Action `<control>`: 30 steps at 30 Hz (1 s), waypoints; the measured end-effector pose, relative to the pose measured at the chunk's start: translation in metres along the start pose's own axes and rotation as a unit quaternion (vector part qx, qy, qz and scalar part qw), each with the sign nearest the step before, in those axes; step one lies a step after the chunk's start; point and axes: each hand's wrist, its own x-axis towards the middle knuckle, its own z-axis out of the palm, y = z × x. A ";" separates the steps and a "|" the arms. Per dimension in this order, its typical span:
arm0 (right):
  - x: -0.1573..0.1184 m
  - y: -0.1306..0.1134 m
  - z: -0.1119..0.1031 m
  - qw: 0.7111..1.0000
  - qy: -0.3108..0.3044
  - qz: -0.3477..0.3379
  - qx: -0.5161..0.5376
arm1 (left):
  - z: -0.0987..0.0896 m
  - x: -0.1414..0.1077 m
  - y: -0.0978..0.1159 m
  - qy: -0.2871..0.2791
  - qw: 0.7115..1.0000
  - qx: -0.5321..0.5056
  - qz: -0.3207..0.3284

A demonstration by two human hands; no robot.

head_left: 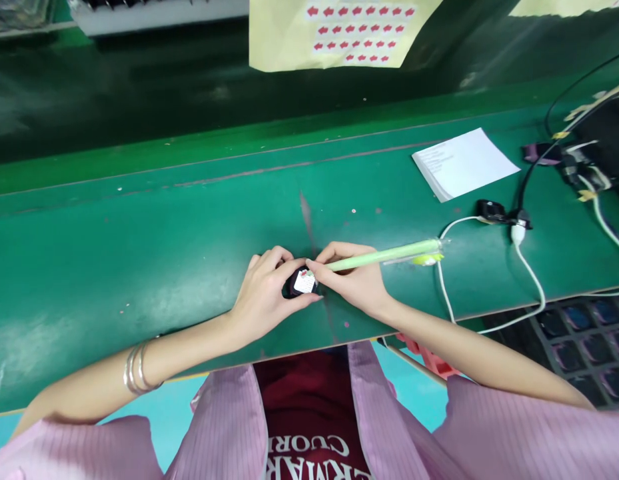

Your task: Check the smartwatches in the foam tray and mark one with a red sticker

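Observation:
On the green table, near its front edge, lies a small dark object (289, 288) with a white label (304, 281) on top. My left hand (263, 291) is closed around its left side, thumb below and fingers above. My right hand (356, 280) pinches a light green pen-like stick (389, 255) whose lower tip is by the label; the fingertips partly hide it. A yellow-green piece hangs near the stick's far end.
Right of my hands, white paper sheets (464, 163) lie on the green table (139, 247). Black connectors (490, 211) and white cables run at the right. A dark tray (584, 343) with compartments is below right. Yellow paper (339, 33) with red arrows hangs at the back.

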 end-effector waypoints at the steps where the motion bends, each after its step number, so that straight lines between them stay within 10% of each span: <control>1: -0.001 0.001 0.001 1.000 -0.001 -0.011 -0.011 | 0.000 0.000 0.000 0.000 1.000 -0.002 -0.001; 30: -0.002 0.006 0.000 0.997 0.073 0.014 -0.012 | 0.002 0.000 -0.001 -0.017 0.996 0.074 0.040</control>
